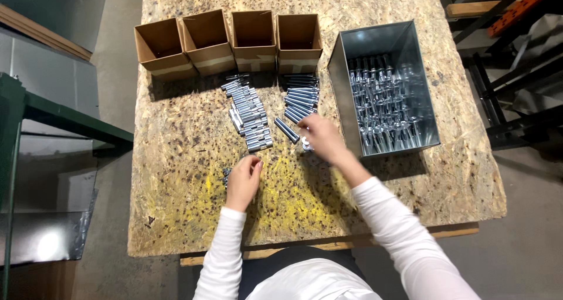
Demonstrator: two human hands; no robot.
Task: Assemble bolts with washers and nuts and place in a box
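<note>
My left hand (243, 180) rests on the chipboard table (187, 206), fingers curled around small dark metal pieces (226, 174) at its left side. My right hand (322, 137) hovers blurred over a short metal bolt (305, 143), just beside a loose bolt (287, 130); whether it grips anything I cannot tell. Two rows of silvery bolts lie ahead: a long left row (248, 112) and a shorter right row (301, 96). Both arms wear white sleeves.
Several open cardboard boxes (231, 39) line the far table edge. A metal bin (384, 89) full of bolts stands to the right. A green frame (58, 118) is at left, metal racking (510, 71) at right.
</note>
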